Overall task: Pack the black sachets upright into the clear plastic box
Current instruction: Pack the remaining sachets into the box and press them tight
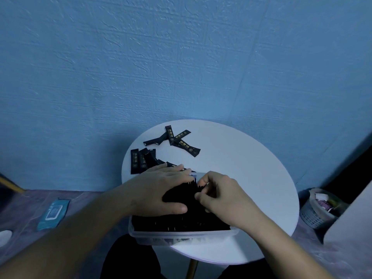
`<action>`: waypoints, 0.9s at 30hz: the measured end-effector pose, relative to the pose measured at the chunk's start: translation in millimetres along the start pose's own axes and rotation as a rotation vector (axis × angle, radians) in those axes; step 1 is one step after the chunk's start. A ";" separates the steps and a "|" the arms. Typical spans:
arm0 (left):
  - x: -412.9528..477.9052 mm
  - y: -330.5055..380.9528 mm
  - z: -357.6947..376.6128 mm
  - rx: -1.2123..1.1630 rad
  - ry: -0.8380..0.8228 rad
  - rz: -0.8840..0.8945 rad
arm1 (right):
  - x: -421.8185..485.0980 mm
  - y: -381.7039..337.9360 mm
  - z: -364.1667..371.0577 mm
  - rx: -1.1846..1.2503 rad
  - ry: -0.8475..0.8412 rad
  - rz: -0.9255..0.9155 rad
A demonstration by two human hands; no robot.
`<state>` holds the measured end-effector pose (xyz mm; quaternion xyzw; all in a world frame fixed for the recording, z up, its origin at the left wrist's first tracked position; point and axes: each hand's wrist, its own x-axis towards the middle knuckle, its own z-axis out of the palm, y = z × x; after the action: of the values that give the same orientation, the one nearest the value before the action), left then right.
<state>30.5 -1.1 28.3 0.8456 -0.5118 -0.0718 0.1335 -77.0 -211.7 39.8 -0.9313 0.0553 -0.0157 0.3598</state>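
Packed sachets (181, 222) in clear plastic box (181, 237) are pressed by flat, unclenched left hand (161, 190); a few are pinched by right hand (219, 195); loose sachets (175, 138) are scattered far left on table (251, 168)

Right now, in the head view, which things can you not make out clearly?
All in the head view:
- Far end of the clear plastic box: hidden under the left hand and right hand.
- Whether the right hand pinches a sachet: its curled fingers cover that.
- Count of packed sachets: one dark mass, too dim.
- Print on the loose sachets: too small.
- Contents of the basket: blurred.
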 end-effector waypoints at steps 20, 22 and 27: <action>11.0 9.7 -1.1 -0.031 -0.015 0.048 | 8.2 5.5 -14.5 0.323 -0.143 0.093; 11.7 9.6 -2.1 -0.041 -0.028 0.041 | 12.9 5.1 -18.8 0.309 -0.164 0.080; 12.5 5.5 -6.0 -0.082 -0.070 0.047 | 46.3 11.6 -41.7 0.321 -0.092 -0.042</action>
<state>33.2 -13.7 35.8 0.8242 -0.5326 -0.1191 0.1514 -35.0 -253.4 62.4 -0.8625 0.0159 0.0105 0.5058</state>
